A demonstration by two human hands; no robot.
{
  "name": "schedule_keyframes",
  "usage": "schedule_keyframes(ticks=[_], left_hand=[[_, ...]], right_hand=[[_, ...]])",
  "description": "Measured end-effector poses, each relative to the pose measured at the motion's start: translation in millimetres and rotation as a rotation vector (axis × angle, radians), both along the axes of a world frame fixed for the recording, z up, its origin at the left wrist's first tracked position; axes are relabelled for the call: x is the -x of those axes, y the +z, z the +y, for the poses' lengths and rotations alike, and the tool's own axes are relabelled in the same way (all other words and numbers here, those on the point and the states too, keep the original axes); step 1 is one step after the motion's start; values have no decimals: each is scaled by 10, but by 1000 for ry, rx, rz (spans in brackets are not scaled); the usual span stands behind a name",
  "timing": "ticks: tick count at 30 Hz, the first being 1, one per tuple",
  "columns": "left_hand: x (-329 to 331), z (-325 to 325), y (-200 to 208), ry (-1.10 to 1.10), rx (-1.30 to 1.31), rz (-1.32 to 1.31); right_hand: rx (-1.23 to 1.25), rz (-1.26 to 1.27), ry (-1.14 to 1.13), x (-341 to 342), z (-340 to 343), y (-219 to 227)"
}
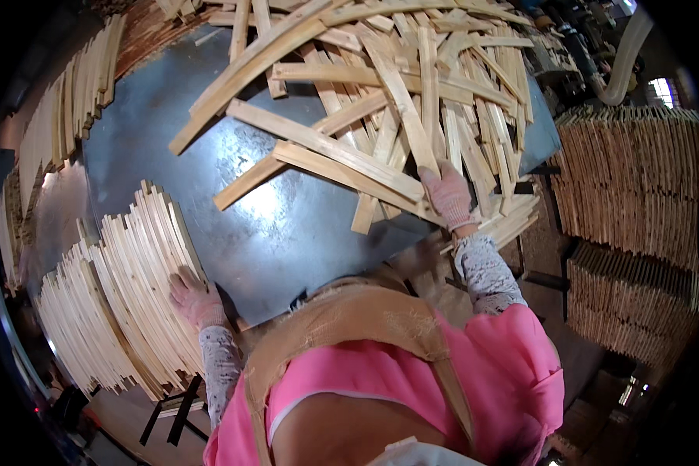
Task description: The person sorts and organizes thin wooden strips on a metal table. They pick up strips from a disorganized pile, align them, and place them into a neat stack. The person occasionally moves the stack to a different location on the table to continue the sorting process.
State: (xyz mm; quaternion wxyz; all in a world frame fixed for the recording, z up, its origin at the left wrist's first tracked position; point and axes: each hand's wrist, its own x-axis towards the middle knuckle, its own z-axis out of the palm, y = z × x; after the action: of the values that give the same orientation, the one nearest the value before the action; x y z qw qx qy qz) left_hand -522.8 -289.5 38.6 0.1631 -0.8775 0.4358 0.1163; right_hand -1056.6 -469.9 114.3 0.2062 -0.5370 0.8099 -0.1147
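My left hand [196, 299], in a pale pink work glove, lies with its fingers spread against the near right side of a row of light wooden slats [135, 272], set closely side by side. My right hand [448, 194], gloved the same way, is closed around the near end of a wooden slat [402, 101]. That slat points away from me into a loose, crisscross heap of slats [341, 81]. Just left of my right hand, the ends of two more slats [330, 147] come close to my fingers. My right fingertips are partly hidden by the wood.
A shiny grey metal tabletop [170, 101] lies under the heap. Tall stacks of slats [629, 179] stand on the right. More upright slats [69, 109] line the far left. Machinery with a pale hose [627, 58] is at the far right. Black metal supports [182, 412] show below the left row.
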Motion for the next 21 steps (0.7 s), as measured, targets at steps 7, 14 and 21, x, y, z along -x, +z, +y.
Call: schedule_keyframes(ticks=[7, 14, 21], left_hand=[[528, -587, -381, -290, 789, 369], [1010, -834, -363, -271, 813, 512], [909, -505, -487, -144, 617, 475]], right_hand=[[-12, -1003, -2, -407, 335, -90], [31, -1000, 509, -1420, -829, -14], [853, 231, 882, -2659, -4182, 501]])
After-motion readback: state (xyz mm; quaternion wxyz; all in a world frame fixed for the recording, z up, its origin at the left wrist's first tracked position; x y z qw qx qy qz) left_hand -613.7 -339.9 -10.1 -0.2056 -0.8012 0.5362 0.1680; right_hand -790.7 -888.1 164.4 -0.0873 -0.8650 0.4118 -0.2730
